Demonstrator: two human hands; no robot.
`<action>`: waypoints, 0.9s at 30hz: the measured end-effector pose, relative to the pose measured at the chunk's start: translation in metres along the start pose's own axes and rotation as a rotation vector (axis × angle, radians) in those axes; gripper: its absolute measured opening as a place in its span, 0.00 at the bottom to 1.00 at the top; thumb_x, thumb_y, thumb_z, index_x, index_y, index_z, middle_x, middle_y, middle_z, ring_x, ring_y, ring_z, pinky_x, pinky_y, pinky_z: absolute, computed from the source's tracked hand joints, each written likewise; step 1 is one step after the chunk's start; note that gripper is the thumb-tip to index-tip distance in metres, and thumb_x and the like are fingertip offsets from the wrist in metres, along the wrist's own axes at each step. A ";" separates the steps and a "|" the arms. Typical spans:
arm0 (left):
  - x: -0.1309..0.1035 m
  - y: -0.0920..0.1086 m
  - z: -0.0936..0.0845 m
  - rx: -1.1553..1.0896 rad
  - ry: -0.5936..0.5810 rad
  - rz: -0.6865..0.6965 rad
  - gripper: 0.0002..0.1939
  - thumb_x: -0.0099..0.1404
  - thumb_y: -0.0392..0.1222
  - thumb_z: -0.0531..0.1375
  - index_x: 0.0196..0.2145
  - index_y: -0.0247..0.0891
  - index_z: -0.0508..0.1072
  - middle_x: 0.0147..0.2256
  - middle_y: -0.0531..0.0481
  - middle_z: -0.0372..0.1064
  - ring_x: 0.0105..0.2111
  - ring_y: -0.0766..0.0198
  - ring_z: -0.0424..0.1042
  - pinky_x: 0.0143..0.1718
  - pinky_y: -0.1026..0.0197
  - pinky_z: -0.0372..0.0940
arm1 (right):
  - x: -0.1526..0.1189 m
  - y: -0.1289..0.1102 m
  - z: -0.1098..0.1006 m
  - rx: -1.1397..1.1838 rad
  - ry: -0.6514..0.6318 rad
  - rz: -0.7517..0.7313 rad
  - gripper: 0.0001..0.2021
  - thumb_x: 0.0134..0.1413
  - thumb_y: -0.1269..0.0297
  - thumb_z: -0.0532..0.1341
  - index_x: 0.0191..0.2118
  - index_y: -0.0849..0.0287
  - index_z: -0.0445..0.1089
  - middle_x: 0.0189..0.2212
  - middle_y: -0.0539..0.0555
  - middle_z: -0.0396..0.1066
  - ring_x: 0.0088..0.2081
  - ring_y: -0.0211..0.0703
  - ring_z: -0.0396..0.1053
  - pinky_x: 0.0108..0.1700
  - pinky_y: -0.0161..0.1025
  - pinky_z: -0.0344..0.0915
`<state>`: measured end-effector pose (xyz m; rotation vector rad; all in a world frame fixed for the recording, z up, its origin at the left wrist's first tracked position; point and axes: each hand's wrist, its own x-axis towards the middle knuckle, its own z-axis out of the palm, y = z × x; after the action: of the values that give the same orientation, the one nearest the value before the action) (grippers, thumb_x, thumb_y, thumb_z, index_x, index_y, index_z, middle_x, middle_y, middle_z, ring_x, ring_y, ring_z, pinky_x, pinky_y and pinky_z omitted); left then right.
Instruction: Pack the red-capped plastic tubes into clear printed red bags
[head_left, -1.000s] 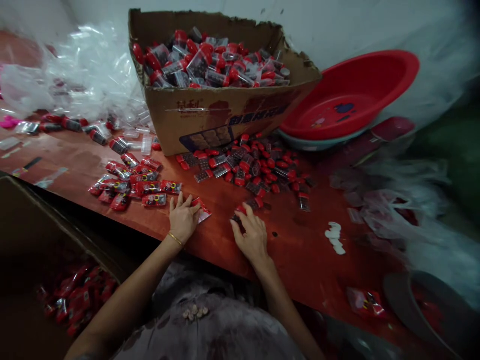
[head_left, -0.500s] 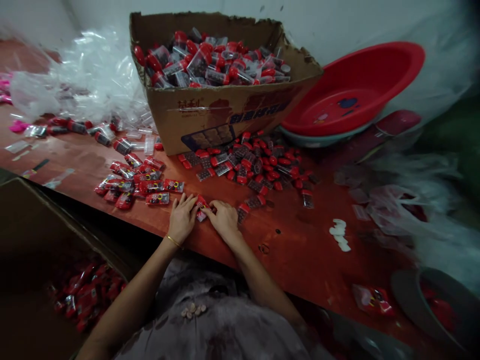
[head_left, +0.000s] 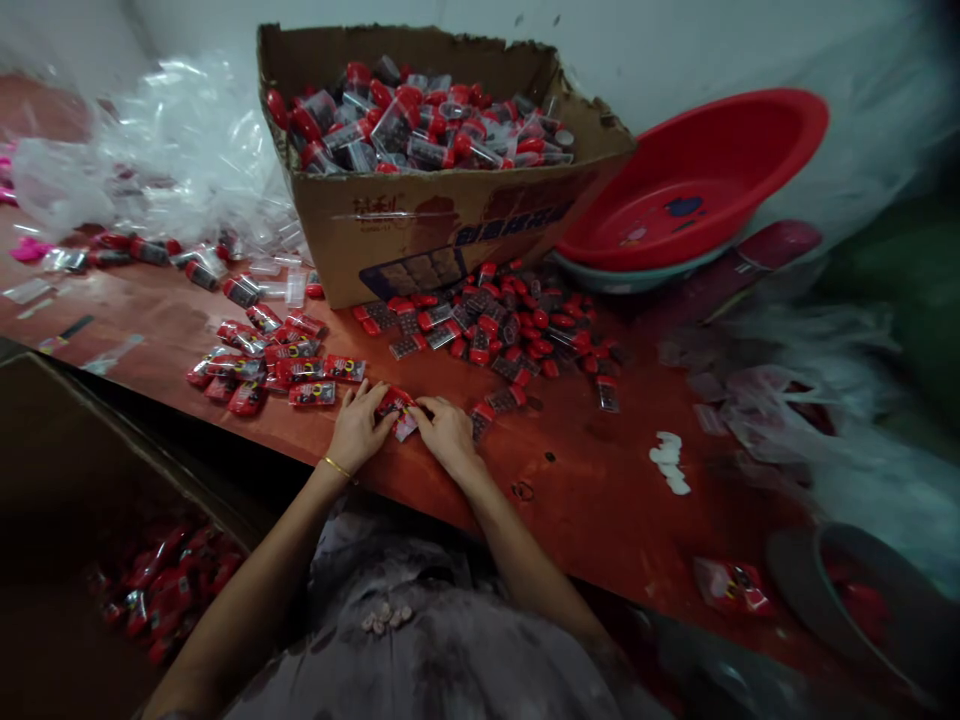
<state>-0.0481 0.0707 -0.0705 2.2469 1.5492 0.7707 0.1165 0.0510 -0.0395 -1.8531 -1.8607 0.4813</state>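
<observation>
Between my hands, near the table's front edge, lies a small red container with a printed label (head_left: 398,408). My left hand (head_left: 358,428) is closed on its left end, thumb and fingertips pressed against it. My right hand (head_left: 448,436) pinches its right end. Left of my hands is a pile of similar red labelled containers (head_left: 301,369). Just beyond my right hand, dark-filled clear tubes with red caps (head_left: 510,325) lie in a heap, a few of them close to my fingers.
A cardboard box (head_left: 450,225) full of red-capped tubes stands behind. Right of it, a red basin (head_left: 720,170) leans on the table (head_left: 577,500). Clear plastic bags (head_left: 195,130) lie at back left. Below left, another box holds red packets (head_left: 165,590). White scraps (head_left: 670,462) lie at right.
My hands have moved slightly apart, and more of the red labelled container shows between them. The whole view has shifted a little to the left.
</observation>
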 end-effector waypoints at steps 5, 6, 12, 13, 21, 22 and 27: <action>0.003 0.003 -0.004 -0.027 -0.018 -0.048 0.19 0.58 0.44 0.60 0.47 0.38 0.70 0.53 0.41 0.67 0.58 0.48 0.58 0.58 0.45 0.50 | 0.001 0.001 0.003 0.099 0.105 0.038 0.07 0.53 0.64 0.59 0.37 0.57 0.72 0.34 0.52 0.74 0.35 0.41 0.70 0.36 0.34 0.61; 0.004 0.003 -0.004 -0.029 -0.022 -0.057 0.19 0.57 0.44 0.61 0.47 0.38 0.70 0.53 0.41 0.67 0.58 0.48 0.58 0.58 0.44 0.50 | 0.003 0.002 0.003 0.107 0.105 0.046 0.08 0.54 0.63 0.58 0.38 0.57 0.72 0.33 0.52 0.75 0.34 0.40 0.70 0.35 0.33 0.60; 0.006 0.003 -0.006 -0.036 -0.027 -0.055 0.24 0.57 0.44 0.61 0.51 0.38 0.68 0.53 0.41 0.67 0.58 0.48 0.58 0.58 0.44 0.49 | 0.009 0.003 0.001 0.000 0.025 0.099 0.19 0.61 0.57 0.50 0.28 0.59 0.73 0.24 0.54 0.74 0.26 0.39 0.68 0.28 0.33 0.54; 0.005 0.004 -0.007 -0.045 -0.003 -0.046 0.24 0.58 0.44 0.59 0.53 0.38 0.67 0.53 0.41 0.67 0.58 0.49 0.58 0.58 0.45 0.49 | 0.008 0.001 0.000 -0.029 0.020 0.100 0.20 0.62 0.56 0.50 0.26 0.59 0.73 0.23 0.54 0.74 0.27 0.40 0.68 0.28 0.33 0.54; -0.003 0.018 -0.010 0.102 0.011 0.018 0.15 0.62 0.47 0.56 0.45 0.44 0.74 0.53 0.44 0.66 0.60 0.47 0.55 0.59 0.39 0.45 | 0.006 -0.010 -0.003 -0.115 0.000 0.028 0.16 0.62 0.60 0.49 0.39 0.56 0.74 0.35 0.56 0.74 0.37 0.41 0.69 0.37 0.34 0.58; -0.003 0.019 -0.010 0.121 0.004 0.010 0.15 0.62 0.48 0.56 0.44 0.44 0.75 0.53 0.44 0.67 0.59 0.46 0.55 0.58 0.39 0.45 | 0.007 -0.008 -0.002 -0.049 0.040 0.041 0.16 0.62 0.60 0.49 0.38 0.57 0.74 0.36 0.56 0.73 0.38 0.41 0.69 0.39 0.34 0.59; -0.001 0.022 -0.011 0.159 -0.025 0.005 0.15 0.62 0.48 0.56 0.45 0.45 0.75 0.54 0.43 0.66 0.59 0.45 0.56 0.58 0.37 0.44 | 0.017 0.013 0.002 0.339 0.188 0.087 0.20 0.59 0.56 0.48 0.26 0.60 0.70 0.25 0.53 0.69 0.30 0.40 0.65 0.35 0.34 0.60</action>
<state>-0.0382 0.0611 -0.0505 2.3631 1.6460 0.6388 0.1264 0.0684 -0.0467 -1.6910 -1.4777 0.5895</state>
